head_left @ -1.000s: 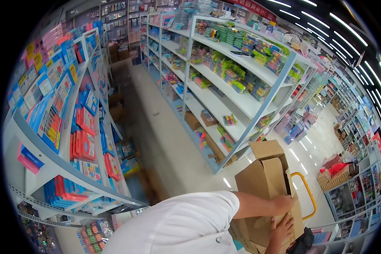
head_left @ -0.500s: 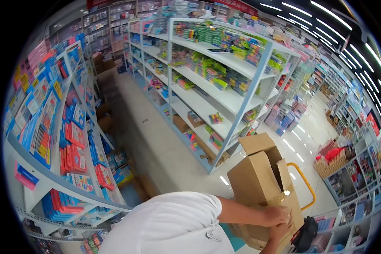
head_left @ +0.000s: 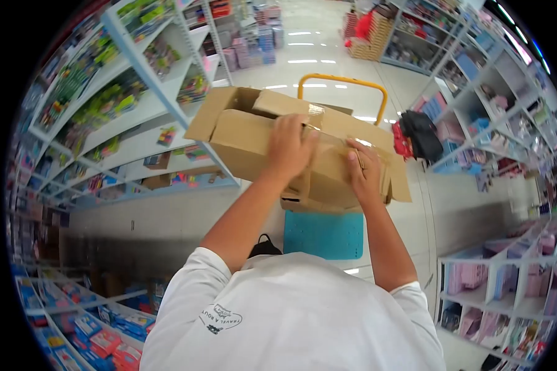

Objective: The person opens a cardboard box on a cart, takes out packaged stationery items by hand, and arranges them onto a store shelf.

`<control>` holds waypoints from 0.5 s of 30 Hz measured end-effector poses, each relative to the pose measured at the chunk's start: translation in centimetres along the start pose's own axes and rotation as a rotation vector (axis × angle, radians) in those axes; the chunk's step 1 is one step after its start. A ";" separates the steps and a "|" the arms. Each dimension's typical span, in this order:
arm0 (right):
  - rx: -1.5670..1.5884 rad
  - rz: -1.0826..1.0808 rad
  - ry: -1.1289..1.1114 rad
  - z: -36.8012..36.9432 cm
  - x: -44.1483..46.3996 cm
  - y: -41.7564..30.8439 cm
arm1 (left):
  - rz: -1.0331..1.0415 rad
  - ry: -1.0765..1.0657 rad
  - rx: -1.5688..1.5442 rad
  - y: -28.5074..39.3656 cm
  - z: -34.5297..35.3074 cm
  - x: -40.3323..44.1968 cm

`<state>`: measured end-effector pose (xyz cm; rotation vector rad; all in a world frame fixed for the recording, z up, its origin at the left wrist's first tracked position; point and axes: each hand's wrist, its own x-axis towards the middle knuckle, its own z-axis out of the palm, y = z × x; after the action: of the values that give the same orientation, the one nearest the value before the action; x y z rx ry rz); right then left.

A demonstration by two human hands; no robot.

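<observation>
A brown cardboard box (head_left: 241, 133) lies in front of me, with a flap standing out at its left end and clear tape (head_left: 316, 112) across its top. My left hand (head_left: 289, 148) is bent over the middle of the box beside the tape, its fingers curled on the cardboard and slightly blurred. Further right, my right hand (head_left: 365, 172) grips the cardboard near the right end, thumb and fingers bent together. What lies inside the box is hidden.
Behind the box rises a yellow cart handle (head_left: 342, 78). A teal stool or platform (head_left: 323, 235) is below it. Stocked white shelving (head_left: 143, 120) flanks the left, cubby shelves (head_left: 483, 278) the right. A black bag (head_left: 422, 136) sits right of the box; a wicker basket (head_left: 372, 40) stands farther back.
My view has swung right and down, bringing the box to the centre. My hands, close together before, are now apart along the box.
</observation>
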<state>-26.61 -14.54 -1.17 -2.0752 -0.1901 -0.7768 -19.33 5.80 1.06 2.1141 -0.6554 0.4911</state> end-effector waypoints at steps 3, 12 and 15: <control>0.156 0.257 -0.019 -1.3 0.6 -1.8 | -0.036 -0.042 0.380 -0.4 0.5 0.0; -0.119 0.599 0.499 -14.0 -1.4 6.3 | -0.289 -0.419 0.470 -0.8 -1.0 0.8; -0.011 0.824 1.017 -20.3 -4.2 7.3 | -0.280 -0.438 0.479 -1.2 -0.9 0.6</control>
<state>-36.19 -34.26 -0.35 -1.3210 1.1369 -1.1465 -18.20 6.99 1.22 2.7555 -0.4959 0.0183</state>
